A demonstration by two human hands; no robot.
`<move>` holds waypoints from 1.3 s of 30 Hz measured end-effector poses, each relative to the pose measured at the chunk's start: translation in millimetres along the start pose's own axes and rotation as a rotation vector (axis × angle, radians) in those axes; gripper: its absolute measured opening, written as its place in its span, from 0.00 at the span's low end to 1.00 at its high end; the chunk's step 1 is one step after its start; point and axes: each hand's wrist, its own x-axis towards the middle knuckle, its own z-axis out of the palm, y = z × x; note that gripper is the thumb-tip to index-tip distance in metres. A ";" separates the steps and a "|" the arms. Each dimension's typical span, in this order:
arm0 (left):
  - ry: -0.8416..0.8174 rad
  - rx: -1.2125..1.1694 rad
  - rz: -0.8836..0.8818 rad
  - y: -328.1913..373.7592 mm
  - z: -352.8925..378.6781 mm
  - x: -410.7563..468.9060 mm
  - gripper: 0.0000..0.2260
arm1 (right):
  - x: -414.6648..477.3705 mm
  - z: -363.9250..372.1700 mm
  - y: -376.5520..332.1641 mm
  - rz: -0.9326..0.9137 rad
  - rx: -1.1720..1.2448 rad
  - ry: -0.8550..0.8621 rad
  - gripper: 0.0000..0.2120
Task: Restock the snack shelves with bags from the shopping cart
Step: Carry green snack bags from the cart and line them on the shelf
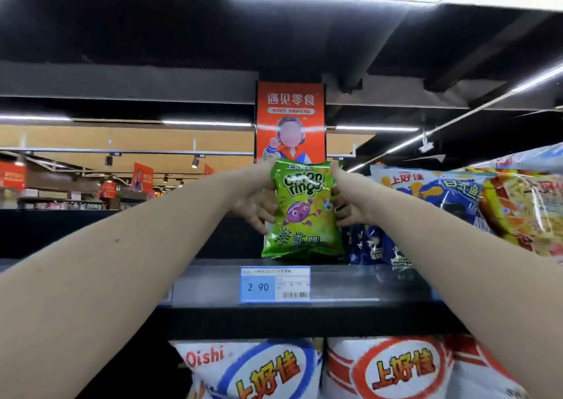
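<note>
Left hand [255, 205] and right hand [351, 208] grasp the onion-rings bag [301, 216] upright near the shelf edge [359, 286] — released here, it may topple forward.

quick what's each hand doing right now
Left hand: holding the left edge of the green plastic onion rings bag.
Right hand: holding the right edge of the same bag.
</note>
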 end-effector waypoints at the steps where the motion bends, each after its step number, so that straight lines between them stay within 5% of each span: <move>1: -0.030 0.036 -0.012 0.2 -1.3 4.2 0.39 | 2.4 0.9 1.1 0.005 -0.035 0.009 0.39; 9: -0.190 0.139 -0.038 -15.8 -3.7 45.8 0.46 | 16.7 0.7 3.9 0.058 -0.053 -0.045 0.43; 19: -0.178 0.128 0.022 -22.4 2.1 56.1 0.45 | 17.7 -9.1 7.8 0.100 -0.095 -0.057 0.44; 24: 0.045 0.443 0.081 -15.2 -4.8 50.8 0.36 | 12.4 -2.9 4.7 -0.192 -0.569 0.146 0.26; 29: 0.357 0.919 0.301 -18.8 -8.0 47.1 0.14 | 11.1 6.3 9.6 -0.336 -0.846 0.202 0.35; 31: 0.448 1.042 0.363 -15.3 -8.7 43.4 0.10 | 7.1 9.1 9.0 -0.463 -0.971 0.216 0.32; 35: 0.610 1.237 0.544 3.6 -6.2 23.4 0.09 | -10.8 6.6 -4.6 -0.671 -1.226 0.273 0.19; 39: 0.635 1.316 0.633 10.9 13.0 -7.4 0.13 | -35.8 4.5 -9.0 -0.740 -1.464 0.354 0.19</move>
